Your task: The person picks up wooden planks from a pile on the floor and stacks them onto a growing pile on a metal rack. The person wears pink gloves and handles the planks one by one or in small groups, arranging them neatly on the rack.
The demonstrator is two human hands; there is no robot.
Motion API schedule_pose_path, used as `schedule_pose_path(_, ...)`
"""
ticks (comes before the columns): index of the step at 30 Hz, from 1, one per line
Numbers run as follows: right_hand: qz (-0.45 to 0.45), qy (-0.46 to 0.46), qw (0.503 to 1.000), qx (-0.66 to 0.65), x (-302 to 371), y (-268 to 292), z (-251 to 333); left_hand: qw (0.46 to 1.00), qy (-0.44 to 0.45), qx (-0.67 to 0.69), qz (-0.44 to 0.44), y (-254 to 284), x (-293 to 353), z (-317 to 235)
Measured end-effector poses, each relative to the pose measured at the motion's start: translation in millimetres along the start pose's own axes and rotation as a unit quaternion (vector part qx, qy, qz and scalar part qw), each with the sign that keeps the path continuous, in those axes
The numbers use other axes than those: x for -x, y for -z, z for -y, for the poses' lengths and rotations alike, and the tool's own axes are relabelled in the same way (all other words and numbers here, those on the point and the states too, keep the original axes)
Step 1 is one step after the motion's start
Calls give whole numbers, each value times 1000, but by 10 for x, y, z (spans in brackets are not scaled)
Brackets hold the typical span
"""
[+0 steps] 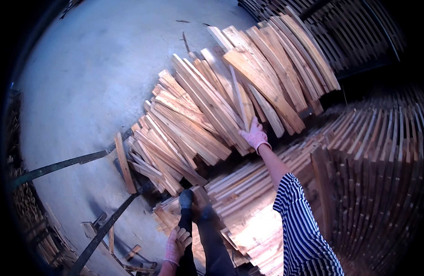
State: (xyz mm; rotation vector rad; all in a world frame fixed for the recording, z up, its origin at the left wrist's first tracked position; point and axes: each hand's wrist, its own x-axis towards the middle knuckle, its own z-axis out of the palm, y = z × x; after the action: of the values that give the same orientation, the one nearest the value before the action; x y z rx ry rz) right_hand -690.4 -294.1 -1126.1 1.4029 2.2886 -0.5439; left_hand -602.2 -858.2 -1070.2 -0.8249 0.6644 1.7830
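My right hand point(255, 135), in a pink-and-white glove, is stretched forward and closed on the near end of a narrow wooden strip point(238, 99). That strip lies in a long, uneven row of loose boards point(212, 99). A wider board point(265, 87) lies slantwise on top, just right of the strip. Low in the view, beside my dark-trousered leg, my left hand point(176, 243) hangs in a similar glove. Its fingers are slightly bent and apart, with nothing seen in them.
Stacked boards point(239, 193) lie by my feet, and a tall stack point(368, 175) stands at the right. Dark bars point(101, 237) cross the concrete floor point(92, 78) at the left, near wood scraps point(133, 252). More slatted stacks point(350, 32) stand at the far right.
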Motion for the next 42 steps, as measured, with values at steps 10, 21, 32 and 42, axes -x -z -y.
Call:
schedule_pose_path(10, 77, 23, 953, -293, 1143, 990, 802, 987, 10, -138, -81, -485, 57, -465)
schedule_pose_path(21, 136, 128, 961, -203, 4963, 750, -1494, 969, -55, -34, 237, -3272, -365, -447)
schedule_pose_path(32, -3, -80, 990, -115, 5467, 199, -1925, 920, -168, -351, 54, -2575, 462, 913)
schedule_pose_path(42, -57, -58, 985, -154, 5302, -102, -2034, 202, -152, -959, 132, -2776, -139, 449)
